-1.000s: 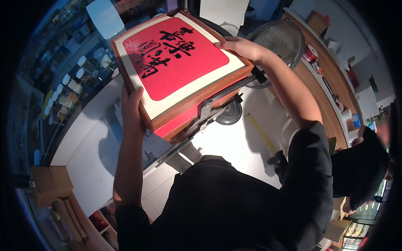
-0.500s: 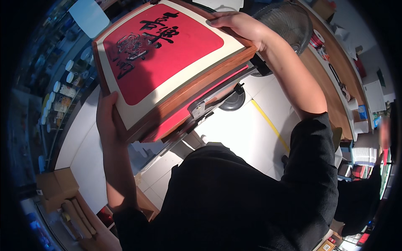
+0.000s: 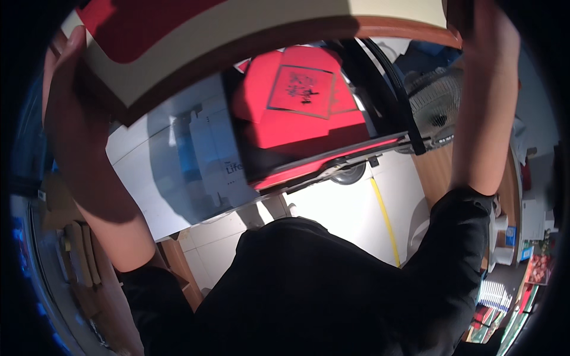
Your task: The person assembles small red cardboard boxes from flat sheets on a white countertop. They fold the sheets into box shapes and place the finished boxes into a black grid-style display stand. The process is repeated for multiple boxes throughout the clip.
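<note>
Both my hands hold up a large framed picture [image 3: 267, 22] with a brown wooden rim, a cream border and a red panel; much of it runs past the top of the view. My left hand [image 3: 66, 71] grips its left edge, thumb on the front side. At the right end is my right hand [image 3: 488, 26], shadowed and partly cut off, closed on the rim. Beneath the picture, red paper sheets [image 3: 252, 107] lie in a black, tray-like holder [image 3: 386, 127]. On top of them is a red square [image 3: 320, 98] with dark brush writing.
A white printed box [image 3: 217, 169] stands left of the tray, on a white surface [image 3: 133, 172]. To the right is a round fan [image 3: 439, 101]. A yellow stripe [image 3: 383, 219] crosses the tiled floor. Cardboard pieces [image 3: 83, 255] sit at the lower left, a wooden counter [image 3: 433, 175] at the right.
The framed picture has gone up and away from over the tray, with both hands spread wider on it. The red sheets and the white box now show below.
</note>
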Tool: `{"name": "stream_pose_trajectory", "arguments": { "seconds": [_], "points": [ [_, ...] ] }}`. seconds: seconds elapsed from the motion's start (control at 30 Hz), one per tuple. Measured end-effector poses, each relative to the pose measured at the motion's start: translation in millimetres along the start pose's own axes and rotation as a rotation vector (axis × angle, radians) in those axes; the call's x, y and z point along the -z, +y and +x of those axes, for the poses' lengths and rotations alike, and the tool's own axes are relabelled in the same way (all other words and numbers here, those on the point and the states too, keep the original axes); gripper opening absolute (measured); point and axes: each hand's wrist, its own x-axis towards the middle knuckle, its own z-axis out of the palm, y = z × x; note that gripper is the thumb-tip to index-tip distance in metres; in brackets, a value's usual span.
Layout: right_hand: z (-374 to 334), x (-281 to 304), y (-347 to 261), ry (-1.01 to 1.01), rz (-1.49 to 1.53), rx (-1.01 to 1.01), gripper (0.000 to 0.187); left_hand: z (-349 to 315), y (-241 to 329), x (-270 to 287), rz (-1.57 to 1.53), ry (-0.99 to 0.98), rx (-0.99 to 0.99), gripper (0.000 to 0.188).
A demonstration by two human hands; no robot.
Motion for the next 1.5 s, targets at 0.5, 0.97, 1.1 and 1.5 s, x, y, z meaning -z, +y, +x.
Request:
{"name": "stream_pose_trajectory", "arguments": {
  "seconds": [0.5,0.97,1.1,1.5],
  "points": [
    [39.7,-374.5,-159.6,-0.665,-0.386,0.336,0.026,-147.4,-22.7,149.2,-0.365,0.417,-0.316,0.073],
    [-157.3,-541.6,-128.0,-0.926,-0.085,-0.094,0.065,-315.8,-146.2,280.2,-0.748,0.963,0.525,0.027],
    [-179.0,-495.7,-97.3,-0.503,-0.139,-0.292,0.075,-312.5,-142.5,292.3,-0.885,0.702,0.582,0.028],
    [-312.4,-400.7,-37.7,0.459,0.704,-1.612,0.051,-289.9,-217.8,247.7,-0.85,0.107,0.918,0.037]
  ]
}}
